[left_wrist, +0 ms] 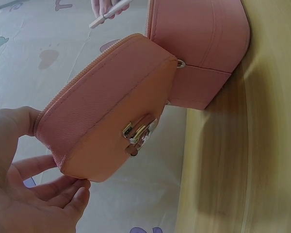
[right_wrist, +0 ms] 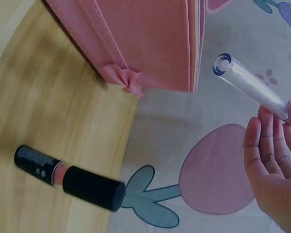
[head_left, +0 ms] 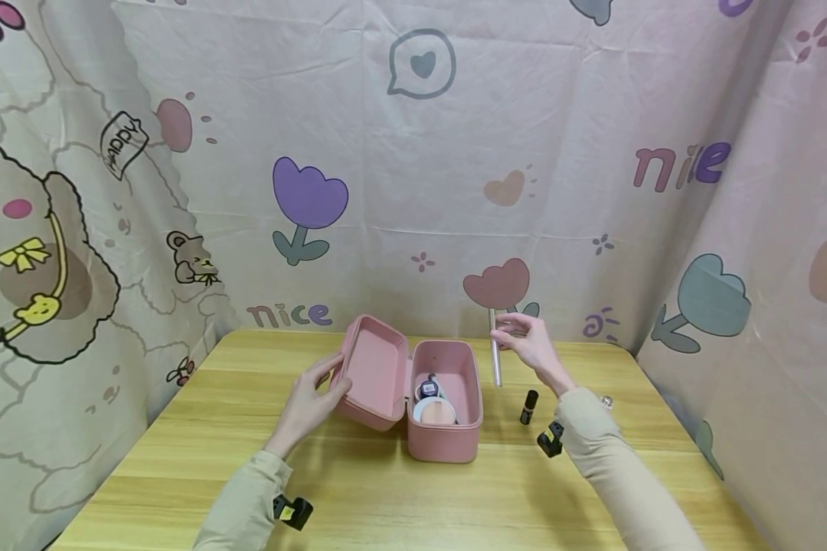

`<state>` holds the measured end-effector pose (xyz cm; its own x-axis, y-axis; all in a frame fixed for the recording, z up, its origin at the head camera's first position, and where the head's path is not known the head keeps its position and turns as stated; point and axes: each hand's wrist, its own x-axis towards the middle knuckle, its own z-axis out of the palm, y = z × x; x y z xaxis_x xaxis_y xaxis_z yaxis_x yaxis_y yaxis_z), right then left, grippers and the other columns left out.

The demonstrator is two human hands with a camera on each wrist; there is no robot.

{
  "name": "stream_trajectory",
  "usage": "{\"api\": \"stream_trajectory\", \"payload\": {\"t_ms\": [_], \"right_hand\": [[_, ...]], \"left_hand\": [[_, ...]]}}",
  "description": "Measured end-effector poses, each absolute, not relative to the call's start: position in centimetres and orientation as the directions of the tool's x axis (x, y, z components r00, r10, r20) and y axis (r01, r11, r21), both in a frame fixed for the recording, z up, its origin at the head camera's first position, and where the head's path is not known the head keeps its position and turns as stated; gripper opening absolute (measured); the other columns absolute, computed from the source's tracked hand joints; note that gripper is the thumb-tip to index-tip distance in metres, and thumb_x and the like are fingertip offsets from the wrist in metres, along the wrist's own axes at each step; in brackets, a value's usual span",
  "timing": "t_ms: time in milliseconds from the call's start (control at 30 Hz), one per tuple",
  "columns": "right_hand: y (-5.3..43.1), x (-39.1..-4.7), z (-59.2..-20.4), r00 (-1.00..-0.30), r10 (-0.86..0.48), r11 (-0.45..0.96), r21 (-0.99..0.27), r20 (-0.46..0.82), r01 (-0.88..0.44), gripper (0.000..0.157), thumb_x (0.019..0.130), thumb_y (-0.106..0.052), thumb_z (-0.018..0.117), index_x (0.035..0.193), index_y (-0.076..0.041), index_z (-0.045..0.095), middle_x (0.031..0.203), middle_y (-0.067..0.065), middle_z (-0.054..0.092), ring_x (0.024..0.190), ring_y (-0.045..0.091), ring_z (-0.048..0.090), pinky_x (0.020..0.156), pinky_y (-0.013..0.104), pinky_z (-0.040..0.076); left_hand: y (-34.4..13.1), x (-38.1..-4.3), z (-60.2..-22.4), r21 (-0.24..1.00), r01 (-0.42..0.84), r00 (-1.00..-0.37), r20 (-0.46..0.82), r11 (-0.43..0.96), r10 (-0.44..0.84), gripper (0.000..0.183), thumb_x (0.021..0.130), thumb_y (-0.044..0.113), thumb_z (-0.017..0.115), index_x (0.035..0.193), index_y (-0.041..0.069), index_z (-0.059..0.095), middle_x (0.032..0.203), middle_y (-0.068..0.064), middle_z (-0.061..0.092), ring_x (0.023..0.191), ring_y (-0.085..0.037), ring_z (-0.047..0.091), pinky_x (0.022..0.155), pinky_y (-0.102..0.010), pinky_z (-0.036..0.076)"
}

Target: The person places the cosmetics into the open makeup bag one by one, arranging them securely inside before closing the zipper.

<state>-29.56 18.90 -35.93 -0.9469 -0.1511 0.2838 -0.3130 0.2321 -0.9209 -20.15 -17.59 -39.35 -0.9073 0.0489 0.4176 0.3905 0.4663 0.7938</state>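
Note:
A pink cosmetic case (head_left: 443, 445) stands on the table with its lid (head_left: 374, 367) swung out to the left. My left hand (head_left: 312, 399) grips the lid's outer edge, thumb on one side and fingers on the other (left_wrist: 48, 179). Right of the case, my right hand (head_left: 532, 348) pinches a slim clear tube (head_left: 496, 358) above the table; it hangs nearly upright in the head view. The tube's round end (right_wrist: 224, 64) shows in the right wrist view. Inside the case lie a round pale compact or puff (head_left: 436, 412) and a small dark-lidded jar (head_left: 428, 389).
A black lipstick-like tube (head_left: 529, 407) with a pinkish band stands or lies on the table (head_left: 358, 505) right of the case. Beyond the right sleeve sits a small shiny clear object (head_left: 606, 401). A printed curtain (head_left: 400, 191) hangs behind the table.

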Motion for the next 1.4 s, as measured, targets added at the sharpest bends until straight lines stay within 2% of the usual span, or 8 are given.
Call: {"api": "stream_trajectory", "payload": {"t_ms": [133,267,467,600,700,933,1267,1400], "right_hand": [[18.0,-29.9,-35.9,-0.941,-0.188,0.227,-0.920,0.281,-0.320,0.038,0.080,-0.010,0.064,0.115,0.003,0.054,0.100,0.030,0.060,0.070,0.012,0.066,0.077,0.050,0.052],[17.3,-30.3,-36.0,-0.939,-0.215,0.213,-0.926,0.267,-0.312,0.039,0.080,-0.009,0.064,0.115,0.004,0.053,0.102,0.033,0.059,0.072,0.015,0.066,0.073,0.047,0.054],[16.2,-30.9,-36.3,-0.947,-0.228,0.212,-0.938,0.227,-0.276,0.038,0.079,-0.006,0.064,0.114,0.004,0.054,0.100,0.031,0.059,0.072,0.017,0.065,0.067,0.039,0.056],[15.3,-31.1,-36.3,-0.945,-0.243,0.236,-0.932,0.218,-0.275,0.039,0.078,-0.004,0.064,0.114,0.006,0.053,0.101,0.032,0.059,0.079,0.029,0.065,0.069,0.044,0.055],[14.7,-31.3,-36.4,-0.945,-0.249,0.259,-0.926,0.210,-0.274,0.040,0.078,-0.004,0.065,0.114,0.006,0.053,0.102,0.031,0.059,0.081,0.032,0.064,0.070,0.045,0.055],[13.5,-31.9,-37.0,-0.947,-0.239,0.376,-0.878,0.215,-0.295,0.034,0.077,-0.005,0.066,0.109,0.002,0.058,0.094,0.025,0.064,0.071,0.020,0.065,0.062,0.034,0.057],[12.3,-31.9,-38.1,-0.943,-0.254,0.534,-0.782,0.214,-0.321,0.031,0.073,-0.007,0.070,0.103,-0.001,0.061,0.082,0.016,0.067,0.057,0.016,0.061,0.055,0.035,0.056],[12.0,-31.7,-38.4,-0.938,-0.259,0.572,-0.746,0.230,-0.341,0.032,0.073,-0.007,0.070,0.103,0.000,0.061,0.079,0.014,0.066,0.058,0.016,0.062,0.053,0.030,0.055]], "left_hand": [[-17.4,-19.9,-39.1,0.797,0.384,-0.910,0.414,0.467,0.041,0.044,0.083,0.011,0.061,0.124,-0.001,0.049,0.134,-0.018,0.044,0.125,-0.032,0.040,0.105,-0.041,0.032],[-17.4,-19.9,-39.0,0.800,0.387,-0.909,0.415,0.458,0.043,0.044,0.083,0.008,0.060,0.124,-0.004,0.048,0.133,-0.021,0.044,0.125,-0.035,0.040,0.105,-0.044,0.032],[-17.6,-20.0,-39.2,0.791,0.392,-0.907,0.419,0.470,0.053,0.046,0.083,0.015,0.061,0.125,0.001,0.049,0.135,-0.016,0.044,0.125,-0.030,0.041,0.105,-0.039,0.033],[-17.3,-19.5,-38.6,0.797,0.393,-0.907,0.417,0.459,0.054,0.046,0.083,0.014,0.061,0.125,-0.001,0.049,0.134,-0.018,0.044,0.125,-0.032,0.040,0.105,-0.041,0.033],[-17.3,-19.5,-38.5,0.796,0.385,-0.911,0.410,0.466,0.052,0.046,0.083,0.014,0.061,0.125,-0.001,0.048,0.135,-0.018,0.044,0.125,-0.032,0.040,0.105,-0.041,0.033],[-17.6,-20.2,-39.4,0.791,0.394,-0.906,0.419,0.469,0.053,0.047,0.082,0.017,0.062,0.125,0.002,0.049,0.135,-0.016,0.044,0.125,-0.031,0.041,0.105,-0.040,0.034],[-16.7,-18.4,-37.1,0.807,0.363,-0.921,0.385,0.465,0.051,0.045,0.083,0.008,0.059,0.124,-0.005,0.047,0.134,-0.022,0.043,0.124,-0.036,0.040,0.104,-0.044,0.033],[-16.8,-18.6,-37.3,0.805,0.364,-0.920,0.388,0.469,0.050,0.045,0.083,0.009,0.059,0.125,-0.004,0.047,0.134,-0.021,0.043,0.124,-0.036,0.040,0.104,-0.044,0.033]]}}
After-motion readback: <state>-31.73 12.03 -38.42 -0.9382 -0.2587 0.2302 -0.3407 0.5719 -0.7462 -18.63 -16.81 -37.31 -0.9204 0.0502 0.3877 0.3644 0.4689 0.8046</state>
